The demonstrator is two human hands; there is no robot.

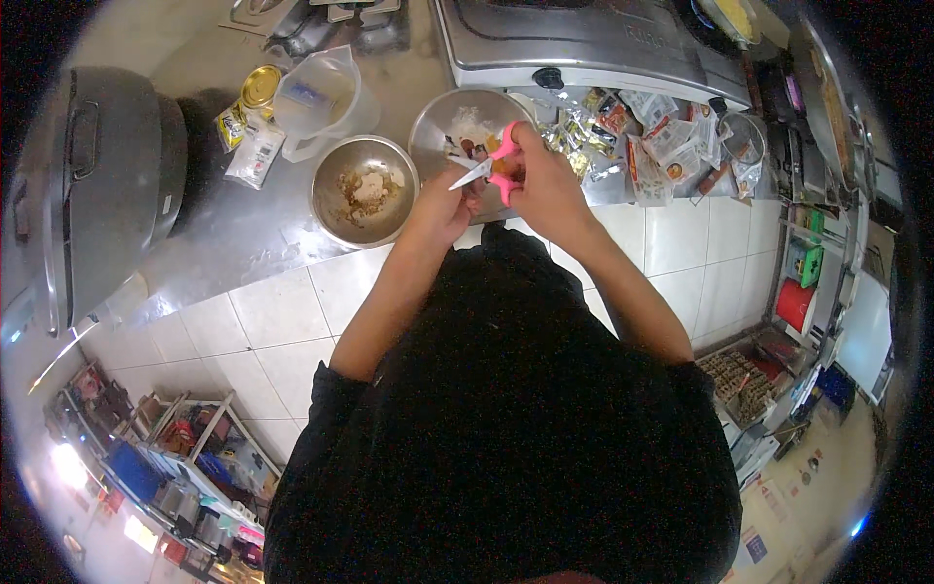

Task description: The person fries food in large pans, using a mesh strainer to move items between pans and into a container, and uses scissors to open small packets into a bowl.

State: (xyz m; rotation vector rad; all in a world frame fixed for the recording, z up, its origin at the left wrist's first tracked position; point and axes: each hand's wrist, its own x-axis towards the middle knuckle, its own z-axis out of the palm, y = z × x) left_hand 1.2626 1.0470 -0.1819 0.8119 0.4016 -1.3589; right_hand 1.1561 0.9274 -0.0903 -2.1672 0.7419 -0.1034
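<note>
My right hand (pixel 550 185) grips a pair of pink-handled scissors (pixel 505 146), fingers in the loops. The blades are parted and point left toward my left hand (pixel 440 208). That hand is closed beside the blade tips; whatever it pinches is too small and covered to name. Both hands are over the near part of a wide metal bowl (pixel 428 131) holding white powder and brown and orange bits. Just left of it stands a smaller metal bowl (pixel 332 185) with pale and brown powder at its bottom.
A clear plastic jug (pixel 341 107), a gold-lidded can (pixel 261 86) and a white packet (pixel 255 154) stand at the left. A big grey pot (pixel 107 165) is further left. Many opened sachets (pixel 671 141) lie at the right, before a gas stove (pixel 593 44).
</note>
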